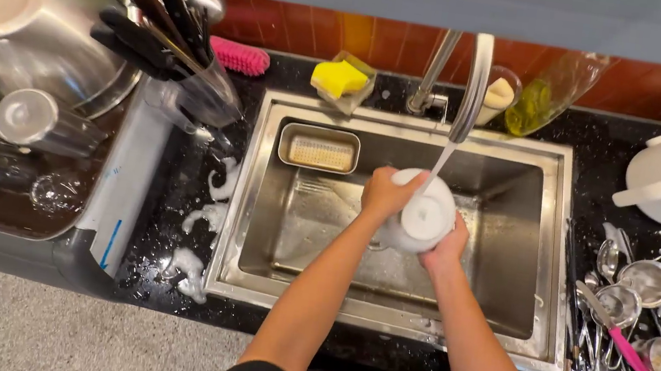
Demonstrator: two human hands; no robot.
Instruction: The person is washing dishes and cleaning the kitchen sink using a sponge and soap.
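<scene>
A person is rinsing a white bowl (421, 219) over a stainless steel sink (260, 202), both bare hands closing on it from opposite sides. The left hand (385, 193) is gripping the upper left rim, its fingers curling over the edge and onto the far side, while the right hand (446, 247) is cupping the lower right side from beneath, fingers wrapping under the body and mostly hiding from the camera. The bowl is sitting between the two hands, held above the middle of the basin and clear of its floor. Its round face is tilting up toward the camera and slightly to the right; being round, it is showing no clear long axis, and whether that face is the mouth or the base is hard to tell under the water. A thin stream is falling from the curved faucet (473, 85) straight onto the bowl. A small metal tray (319, 148) is resting in the sink's back left corner, and a yellow sponge (339, 78) is lying on the ledge behind it. Soapy metal strainers (648, 283) are crowding the black counter to the right, and glasses (41, 122) are drying in the rack to the left.
</scene>
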